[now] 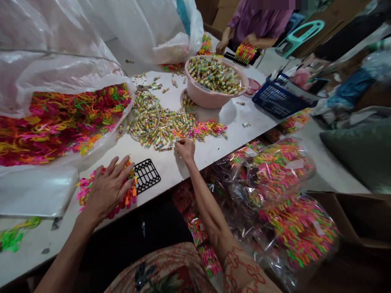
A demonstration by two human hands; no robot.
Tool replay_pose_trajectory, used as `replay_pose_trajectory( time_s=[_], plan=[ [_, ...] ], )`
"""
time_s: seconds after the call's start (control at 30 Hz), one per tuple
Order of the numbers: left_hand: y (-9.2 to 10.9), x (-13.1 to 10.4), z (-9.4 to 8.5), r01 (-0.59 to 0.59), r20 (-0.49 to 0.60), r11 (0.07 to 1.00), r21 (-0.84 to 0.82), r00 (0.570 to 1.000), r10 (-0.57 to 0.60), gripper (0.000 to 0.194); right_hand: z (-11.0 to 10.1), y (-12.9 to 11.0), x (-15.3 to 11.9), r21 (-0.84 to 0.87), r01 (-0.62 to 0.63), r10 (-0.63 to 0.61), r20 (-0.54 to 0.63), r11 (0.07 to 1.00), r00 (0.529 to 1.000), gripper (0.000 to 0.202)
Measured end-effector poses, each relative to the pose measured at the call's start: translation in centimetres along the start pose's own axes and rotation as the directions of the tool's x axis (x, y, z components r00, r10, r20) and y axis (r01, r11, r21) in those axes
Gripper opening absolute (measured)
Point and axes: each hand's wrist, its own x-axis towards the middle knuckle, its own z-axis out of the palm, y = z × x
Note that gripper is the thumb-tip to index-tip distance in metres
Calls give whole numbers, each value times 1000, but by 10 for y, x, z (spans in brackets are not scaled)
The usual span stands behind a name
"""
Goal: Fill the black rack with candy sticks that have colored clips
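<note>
Lying wide-fingered over colourful plastic pieces [85, 188] at the table's [241, 116] near edge, head view: left hand [108, 187] | black rack [148, 176]: just beside that hand, along the same edge | right hand [185, 149]: fingers bunched at the near side of the tube pile [174, 122], cannot tell whether holding one | pink basin [210, 98]: heaped with tubes, toward the table's far end

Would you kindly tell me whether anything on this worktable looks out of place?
Only slightly: a stray printed tube lies alone beside the pink basin, apart from the heaped tubes, so it may have been dropped.
</note>
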Motion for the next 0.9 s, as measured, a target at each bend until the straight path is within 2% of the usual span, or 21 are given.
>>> replay_pose_trajectory(
  time_s=[0.1, 0.23, 0.3, 0.4, 0.47, 0.57, 0.67, 0.73, 0.8, 0.83, 0.9],
  plan=[
    [2, 0, -3, 31, 16, 999, -38, 999, -30, 47, -1, 10, -24, 265, 27, -38, 33, 964, 999, 13],
    [13, -3, -13, 80, -8, 995, -58, 997, -81, 44, 2, 14, -66, 462, 19, -125, 199, 887, 972, 22],
    [17, -5, -17, 53, 3, 995, -83, 999, -53, 41, 4, 13, -84, 532, 5, -184, 282, 846, 942, 26],
    [17, -9, -18, -36, 44, 984, -177, 998, 44, 34, 10, 9, -106, 570, -23, -263, 414, 821, 871, 28],
    [13, -11, -16, -48, 57, 969, -242, 996, 63, 31, 16, 6, -118, 560, -40, -279, 471, 828, 837, 30],
    [8, -10, -14, 5, 82, 952, -306, 996, 21, 31, 29, 0, -135, 577, -88, -272, 507, 812, 818, 31],
    [8, -10, -18, 52, 112, 914, -402, 994, -7, 32, 43, -5, -148, 634, -165, -267, 528, 756, 806, 30],
    [8, -9, -22, 101, 91, 845, -525, 994, -63, 33, 50, -7, -153, 639, -147, -283, 519, 755, 806, 28],
    [7, -9, -27, 133, -7, 708, -694, 981, -192, 34, 54, -8, -153, 620, -71, -315, 490, 781, 813, 25],
    [7, -9, -30, 117, -79, 617, -778, 956, -282, 33, 55, -8, -153, 609, -22, -336, 467, 793, 818, 22],
    [5, -8, -34, 21, -207, 447, -894, 866, -455, 30, 57, -9, -150, 587, 79, -376, 404, 806, 834, 19]
  ],
)
